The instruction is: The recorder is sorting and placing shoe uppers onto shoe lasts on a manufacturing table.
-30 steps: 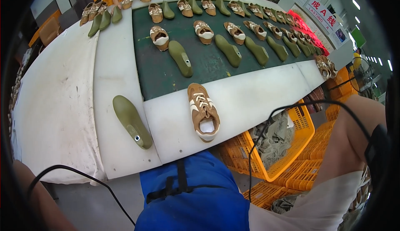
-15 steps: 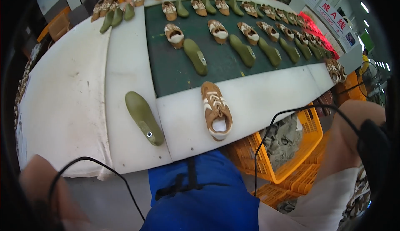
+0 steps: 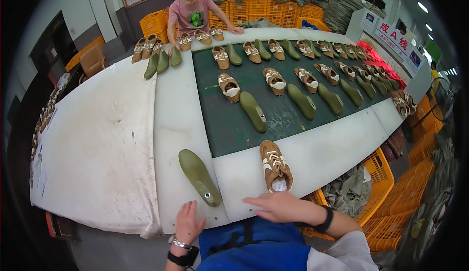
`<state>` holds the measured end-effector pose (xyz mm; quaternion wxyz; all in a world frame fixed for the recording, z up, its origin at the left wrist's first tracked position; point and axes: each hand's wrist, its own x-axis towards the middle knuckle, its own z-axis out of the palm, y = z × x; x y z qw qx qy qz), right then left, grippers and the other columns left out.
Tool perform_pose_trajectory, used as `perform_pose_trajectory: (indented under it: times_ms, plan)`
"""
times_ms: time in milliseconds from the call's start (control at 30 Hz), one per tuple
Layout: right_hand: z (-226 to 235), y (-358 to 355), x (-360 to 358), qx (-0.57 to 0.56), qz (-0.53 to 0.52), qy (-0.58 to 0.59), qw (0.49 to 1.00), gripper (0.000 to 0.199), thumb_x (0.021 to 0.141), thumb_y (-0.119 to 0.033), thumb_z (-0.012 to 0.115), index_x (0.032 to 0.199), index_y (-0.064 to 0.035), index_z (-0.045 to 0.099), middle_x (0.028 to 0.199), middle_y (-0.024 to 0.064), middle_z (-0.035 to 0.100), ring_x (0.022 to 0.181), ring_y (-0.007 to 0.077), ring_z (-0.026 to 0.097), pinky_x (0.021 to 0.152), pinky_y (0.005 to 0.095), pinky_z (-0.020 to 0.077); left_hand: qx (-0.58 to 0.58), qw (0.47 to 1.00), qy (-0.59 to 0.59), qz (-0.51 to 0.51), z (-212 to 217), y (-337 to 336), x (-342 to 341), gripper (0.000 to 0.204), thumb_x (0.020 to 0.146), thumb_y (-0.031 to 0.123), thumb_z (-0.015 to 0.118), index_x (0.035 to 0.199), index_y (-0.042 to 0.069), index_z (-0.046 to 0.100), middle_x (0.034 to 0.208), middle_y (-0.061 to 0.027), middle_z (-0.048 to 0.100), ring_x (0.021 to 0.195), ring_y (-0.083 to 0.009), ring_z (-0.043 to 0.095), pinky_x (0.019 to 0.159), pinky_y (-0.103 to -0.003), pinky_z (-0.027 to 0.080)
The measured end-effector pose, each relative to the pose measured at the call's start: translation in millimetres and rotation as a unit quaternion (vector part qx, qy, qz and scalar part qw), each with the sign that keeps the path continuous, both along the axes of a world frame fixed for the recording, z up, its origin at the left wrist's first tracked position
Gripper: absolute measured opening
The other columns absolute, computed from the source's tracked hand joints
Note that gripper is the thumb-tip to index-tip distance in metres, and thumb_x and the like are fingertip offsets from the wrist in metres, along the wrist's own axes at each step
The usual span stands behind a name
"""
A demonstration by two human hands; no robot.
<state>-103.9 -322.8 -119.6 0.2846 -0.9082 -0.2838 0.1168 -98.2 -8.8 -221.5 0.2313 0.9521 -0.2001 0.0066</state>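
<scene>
Now that both hands have come onto the desk (image 3: 112, 139), the left hand (image 3: 188, 222) lies flat just below the green shoe form (image 3: 199, 177), the right hand (image 3: 281, 206) below the brown shoe (image 3: 276, 166), each grip open and empty.

Long white table (image 3: 107, 139) with a dark green belt (image 3: 229, 119) down its middle, rows of brown shoes (image 3: 274, 80) and green lasts (image 3: 302, 101) on the belt, one last (image 3: 199, 176) and one shoe (image 3: 275, 166) on the near white edge
</scene>
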Motion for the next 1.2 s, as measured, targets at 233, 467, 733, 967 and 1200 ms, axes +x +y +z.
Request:
perform_pose_trajectory:
  times_ms: [233,467,733,967,1200]
  plan:
    - [-58.2,118.2,85.6,-0.146,-0.003,-0.033,0.989,0.056,0.087,-0.029,0.052,0.138,-0.0219,0.029,0.088,0.0165,0.061,0.068,0.0326,0.062,0.056,0.0399,0.05,-0.146,0.989,0.0,-0.016,-39.8,-32.1,13.4,0.064,0.071,0.015,0.069,0.124,-0.007,0.04,0.123,-0.0274,0.045,0.112,-0.0408,0.045,0.094,-0.044,0.039]
    - [-69.7,132.0,107.5,-0.124,-0.06,0.05,0.989,0.06,0.085,-0.029,0.054,0.138,-0.0196,0.028,0.091,0.0184,0.063,0.073,0.033,0.063,0.064,0.0423,0.0496,-0.06,0.993,-0.08,0.064,-60.2,11.3,-4.5,0.054,0.073,0.018,0.067,0.12,0.001,0.047,0.122,-0.0194,0.048,0.118,-0.0426,0.038,0.098,-0.052,0.03]
    - [-46.6,80.8,200.8,0.353,-0.331,0.282,0.829,0.046,0.085,-0.03,0.053,0.127,-0.017,0.042,0.081,0.0022,0.055,0.062,0.013,0.05,0.045,0.0259,0.0352,-0.013,0.976,-0.154,0.156,-67.8,26.7,-9.3,0.039,0.074,0.02,0.062,0.109,0.004,0.053,0.12,-0.019,0.05,0.115,-0.0379,0.044,0.098,-0.053,0.03]
    - [-72.2,90.2,268.9,-0.118,-0.302,0.001,0.946,0.054,0.084,-0.027,0.051,0.133,-0.008,0.035,0.106,0.0227,0.06,0.1,0.036,0.058,0.084,0.0452,0.0464,-0.001,0.969,-0.176,0.171,-69.7,27.6,-10.1,0.041,0.08,0.027,0.059,0.115,0.006,0.055,0.121,-0.0147,0.053,0.113,-0.0327,0.048,0.099,-0.047,0.034]
    - [-127.4,116.9,276.5,-0.157,-0.293,-0.004,0.943,0.065,0.083,-0.021,0.053,0.139,-0.0063,0.025,0.096,0.0199,0.064,0.089,0.0337,0.062,0.078,0.042,0.0487,0.007,0.974,-0.143,0.176,-64.8,27.9,-9.3,0.042,0.08,0.027,0.059,0.116,0.007,0.054,0.123,-0.0134,0.052,0.116,-0.0318,0.046,0.101,-0.046,0.032]
